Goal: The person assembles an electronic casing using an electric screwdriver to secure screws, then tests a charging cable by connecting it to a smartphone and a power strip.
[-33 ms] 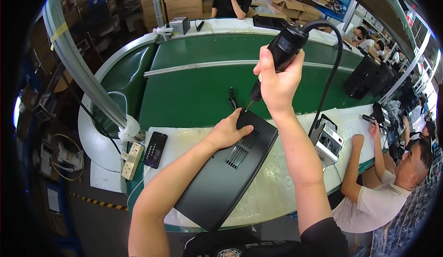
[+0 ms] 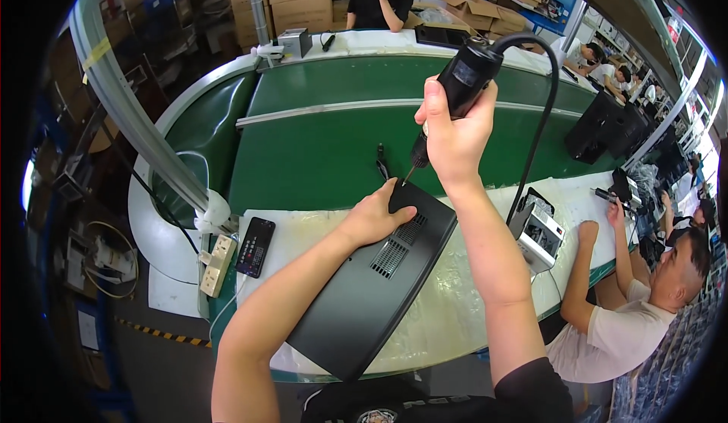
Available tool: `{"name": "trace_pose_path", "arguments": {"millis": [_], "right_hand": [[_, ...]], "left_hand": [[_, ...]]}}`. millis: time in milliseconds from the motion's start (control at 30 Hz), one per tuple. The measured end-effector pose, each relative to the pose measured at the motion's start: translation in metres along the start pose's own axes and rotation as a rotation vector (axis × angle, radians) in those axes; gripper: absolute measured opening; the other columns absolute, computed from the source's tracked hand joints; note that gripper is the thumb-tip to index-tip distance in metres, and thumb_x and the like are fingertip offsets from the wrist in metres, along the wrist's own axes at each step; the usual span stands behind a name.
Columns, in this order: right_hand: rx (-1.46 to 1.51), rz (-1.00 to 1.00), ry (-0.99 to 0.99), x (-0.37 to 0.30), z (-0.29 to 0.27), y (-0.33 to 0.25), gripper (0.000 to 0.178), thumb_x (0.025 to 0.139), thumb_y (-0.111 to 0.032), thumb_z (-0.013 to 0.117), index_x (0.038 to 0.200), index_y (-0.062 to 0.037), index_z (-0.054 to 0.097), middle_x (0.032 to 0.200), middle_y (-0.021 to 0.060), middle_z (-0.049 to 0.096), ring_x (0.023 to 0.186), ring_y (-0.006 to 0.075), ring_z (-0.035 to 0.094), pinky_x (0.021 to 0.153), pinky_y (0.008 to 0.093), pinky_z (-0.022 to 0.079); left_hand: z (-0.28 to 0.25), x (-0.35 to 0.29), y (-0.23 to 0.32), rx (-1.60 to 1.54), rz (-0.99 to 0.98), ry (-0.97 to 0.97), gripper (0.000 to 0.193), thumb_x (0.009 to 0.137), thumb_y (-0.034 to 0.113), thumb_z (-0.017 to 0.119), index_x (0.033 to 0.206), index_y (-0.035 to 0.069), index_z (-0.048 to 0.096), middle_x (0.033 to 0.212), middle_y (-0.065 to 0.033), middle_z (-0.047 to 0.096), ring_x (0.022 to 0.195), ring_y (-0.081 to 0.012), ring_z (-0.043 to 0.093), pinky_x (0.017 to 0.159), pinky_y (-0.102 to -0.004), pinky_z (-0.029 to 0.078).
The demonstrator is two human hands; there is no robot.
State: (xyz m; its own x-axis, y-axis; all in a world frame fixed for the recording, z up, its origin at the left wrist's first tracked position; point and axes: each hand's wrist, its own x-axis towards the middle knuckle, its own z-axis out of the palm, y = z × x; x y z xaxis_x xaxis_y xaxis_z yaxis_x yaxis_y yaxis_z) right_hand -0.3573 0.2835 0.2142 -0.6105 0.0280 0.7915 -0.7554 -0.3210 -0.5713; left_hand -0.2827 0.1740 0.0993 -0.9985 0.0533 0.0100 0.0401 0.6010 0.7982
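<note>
Screwdriver edged left; right fingers wrapped round it; left fingers splayed on black casing.

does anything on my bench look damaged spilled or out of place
Nothing looks spilled, damaged or out of place. The black case lies slanted, with your left hand on it and the screwdriver in your right hand.

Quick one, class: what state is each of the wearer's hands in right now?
Left hand: open, resting on the black panel.
Right hand: closed, holding the black electric screwdriver.
</note>
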Motion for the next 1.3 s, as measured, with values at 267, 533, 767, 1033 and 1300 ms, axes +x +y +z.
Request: {"name": "trace_pose_path", "arguments": {"millis": [267, 533, 767, 1033, 1300], "right_hand": [[-0.113, 0.029, -0.029, -0.009, 0.004, 0.025, 0.039, 0.091, -0.011, 0.069, 0.117, -0.0014, 0.041, 0.09, 0.0052, 0.061, 0.062, 0.008, 0.057, 0.056, 0.023, 0.049], [-0.06, 0.019, -0.054, -0.014, 0.01, 0.033, 0.041, 0.091, -0.012, 0.069, 0.119, 0.0005, 0.041, 0.09, 0.0054, 0.062, 0.064, 0.0078, 0.058, 0.058, 0.0225, 0.05], [-0.02, 0.079, -0.094, -0.01, 0.01, 0.025, 0.046, 0.091, -0.014, 0.07, 0.124, -0.0026, 0.041, 0.095, 0.0054, 0.063, 0.066, 0.0098, 0.06, 0.06, 0.0249, 0.052], [-0.442, -0.167, 0.267, -0.067, -0.127, -0.083, 0.032, 0.093, -0.005, 0.06, 0.116, 0.0013, 0.038, 0.091, 0.0111, 0.061, 0.064, 0.0119, 0.058, 0.059, 0.0247, 0.05], [-0.734, -0.024, 0.549, -0.146, -0.252, -0.062, 0.035, 0.092, -0.005, 0.062, 0.117, 0.0005, 0.038, 0.091, 0.0098, 0.06, 0.066, 0.0128, 0.059, 0.064, 0.0253, 0.05]], "left_hand": [[0.0, 0.0, -0.003, 0.047, 0.024, 0.031, 0.081, 0.085, 0.041, 0.069, 0.143, -0.006, 0.037, 0.128, -0.0274, 0.058, 0.122, -0.0364, 0.056, 0.104, -0.039, 0.043], [-0.004, -0.003, 0.001, -0.018, 0.022, 0.012, 0.078, 0.086, 0.039, 0.069, 0.141, -0.007, 0.039, 0.126, -0.0275, 0.059, 0.12, -0.0361, 0.057, 0.103, -0.039, 0.043], [-0.003, -0.001, -0.011, 0.01, 0.022, 0.013, 0.085, 0.085, 0.047, 0.067, 0.143, -0.008, 0.037, 0.129, -0.0297, 0.057, 0.124, -0.037, 0.055, 0.105, -0.0382, 0.042], [-0.026, -0.089, -0.011, -0.021, 0.009, -0.066, 0.077, 0.089, 0.031, 0.067, 0.146, -0.007, 0.031, 0.138, -0.0296, 0.05, 0.131, -0.036, 0.049, 0.109, -0.0378, 0.037], [-0.037, -0.139, -0.005, -0.257, -0.093, -0.123, 0.068, 0.091, 0.015, 0.063, 0.146, -0.007, 0.031, 0.139, -0.0247, 0.05, 0.133, -0.0295, 0.045, 0.111, -0.0347, 0.032]]}}
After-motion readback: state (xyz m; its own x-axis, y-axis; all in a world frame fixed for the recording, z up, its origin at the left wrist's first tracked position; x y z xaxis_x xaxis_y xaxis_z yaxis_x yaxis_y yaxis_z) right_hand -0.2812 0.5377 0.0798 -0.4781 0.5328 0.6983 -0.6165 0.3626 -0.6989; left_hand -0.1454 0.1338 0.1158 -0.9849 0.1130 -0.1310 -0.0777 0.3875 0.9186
